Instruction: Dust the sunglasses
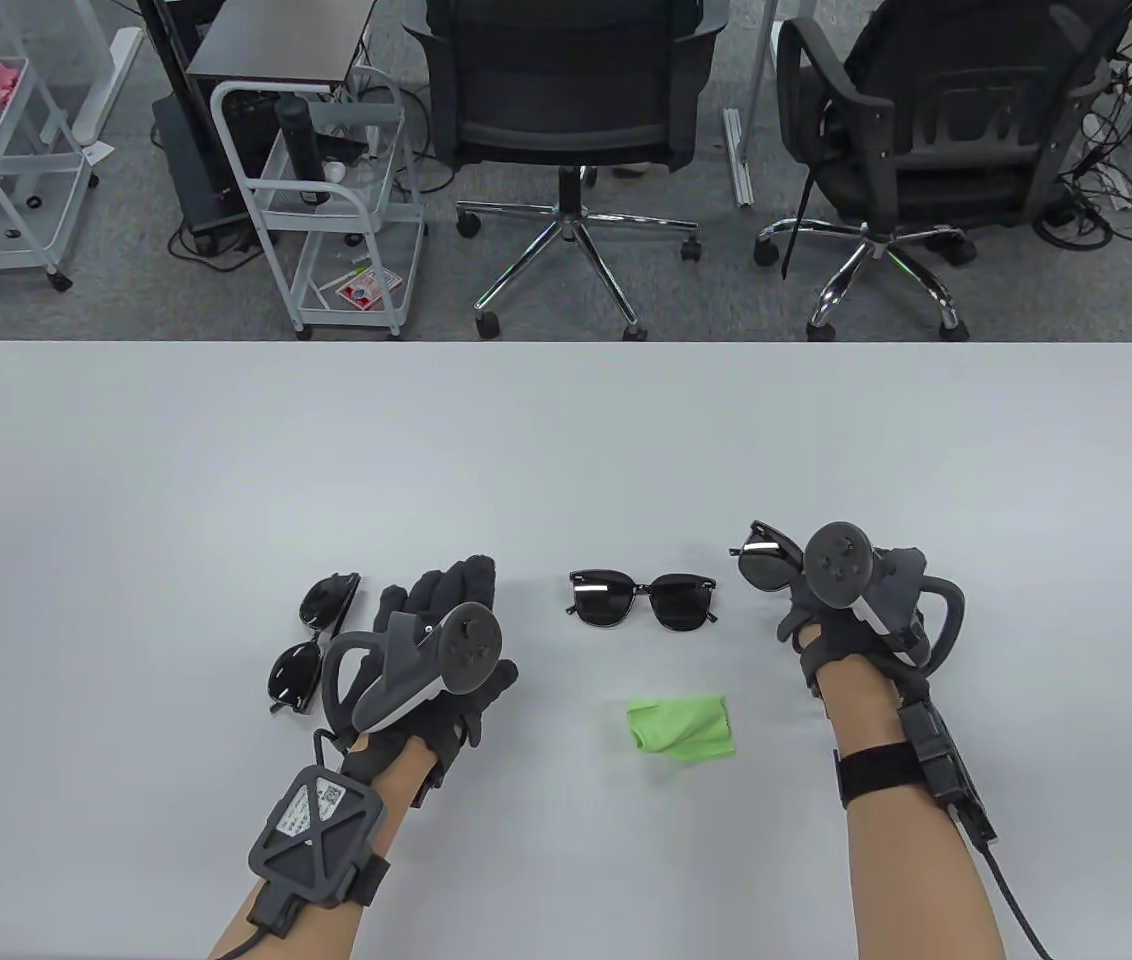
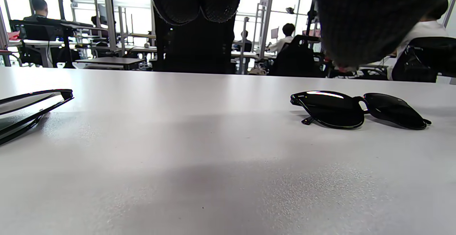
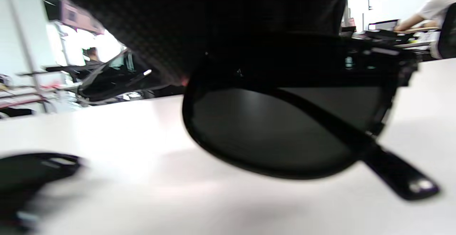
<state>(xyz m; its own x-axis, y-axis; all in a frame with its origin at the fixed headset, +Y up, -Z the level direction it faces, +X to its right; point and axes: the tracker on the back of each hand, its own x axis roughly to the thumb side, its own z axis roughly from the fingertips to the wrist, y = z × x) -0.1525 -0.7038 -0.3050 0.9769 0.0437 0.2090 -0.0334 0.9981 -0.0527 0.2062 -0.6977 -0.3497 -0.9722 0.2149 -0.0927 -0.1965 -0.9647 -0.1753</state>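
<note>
Three black sunglasses are on or over the white table [image 1: 566, 440]. One pair [image 1: 643, 599] lies in the middle, also in the left wrist view [image 2: 358, 109]. A second pair [image 1: 313, 640] lies at the left, next to my left hand [image 1: 446, 610], which rests flat on the table, fingers spread, holding nothing. My right hand [image 1: 816, 600] grips the third pair [image 1: 764, 558]; its lens fills the right wrist view [image 3: 285, 131], held just above the table. A crumpled green cloth [image 1: 681, 728] lies between the hands, near the front.
Two office chairs [image 1: 566, 120] [image 1: 936, 140] and white wire carts [image 1: 336, 210] stand on the floor beyond the table's far edge. The far half of the table is bare.
</note>
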